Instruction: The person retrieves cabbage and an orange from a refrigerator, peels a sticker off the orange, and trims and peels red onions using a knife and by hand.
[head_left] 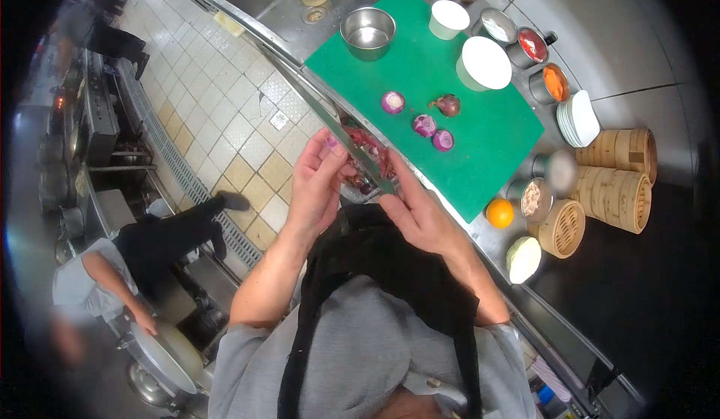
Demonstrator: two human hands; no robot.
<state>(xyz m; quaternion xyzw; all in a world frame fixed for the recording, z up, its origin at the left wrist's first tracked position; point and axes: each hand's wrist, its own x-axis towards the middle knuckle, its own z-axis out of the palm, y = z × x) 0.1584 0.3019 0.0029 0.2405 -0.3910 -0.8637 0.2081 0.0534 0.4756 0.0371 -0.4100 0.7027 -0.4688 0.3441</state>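
Observation:
In my right hand (pixel 418 208) is a knife (pixel 365 166), its long blade slanting up and to the left. My left hand (pixel 318 173) pinches a red onion piece (pixel 332 142) beside the blade. Below both hands, a container of reddish onion peelings (pixel 382 163) shows partly at the counter's edge. On the green cutting board (pixel 480 172) lie several red onions: a peeled one (pixel 393 103), two more peeled pieces (pixel 424 125) close together, and one with brown skin (pixel 448 105).
A steel bowl (pixel 367 33) and two white bowls (pixel 484 63) stand on the board. Along the wall side are steel pots (pixel 529 48), stacked white dishes (pixel 577 119), bamboo steamers (pixel 611 194), an orange (pixel 499 213) and a cabbage half (pixel 523 260). Another person (pixel 112 276) works at the left.

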